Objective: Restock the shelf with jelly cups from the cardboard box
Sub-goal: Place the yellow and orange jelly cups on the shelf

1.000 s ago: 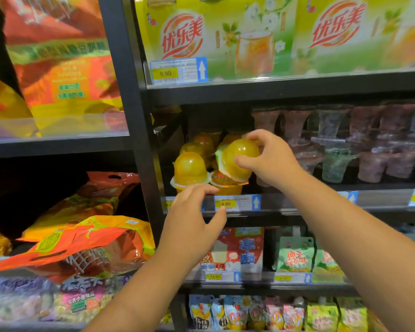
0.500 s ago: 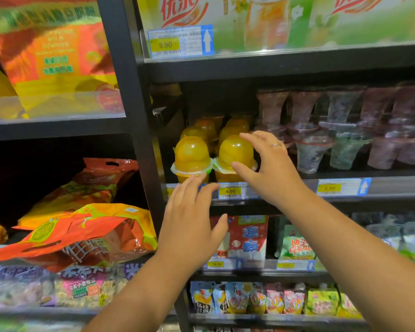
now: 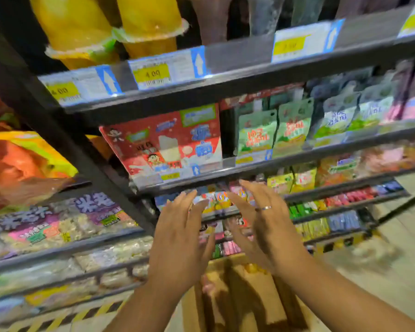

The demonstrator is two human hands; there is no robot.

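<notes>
Two yellow jelly cups (image 3: 151, 22) stand side by side at the front of the dark shelf (image 3: 237, 68), at the top left of the view. A cardboard box (image 3: 244, 300) stands on the floor below, with something orange showing inside near its far edge. My left hand (image 3: 180, 243) and my right hand (image 3: 264, 224) hang side by side above the box, fingers straight and spread, holding nothing. A ring is on my right hand. Both hands are well below the jelly shelf.
Price tags (image 3: 151, 73) line the shelf edge. A red snack box (image 3: 168, 142) and green pouches (image 3: 273, 133) fill the shelf below, with small packets on lower shelves. Orange bags (image 3: 22, 161) lie on the left rack. Bare floor (image 3: 393, 271) lies to the right.
My right hand has let go of the jelly cup, which stays on the shelf. Both hands have dropped down towards the box, and my view has tilted down.
</notes>
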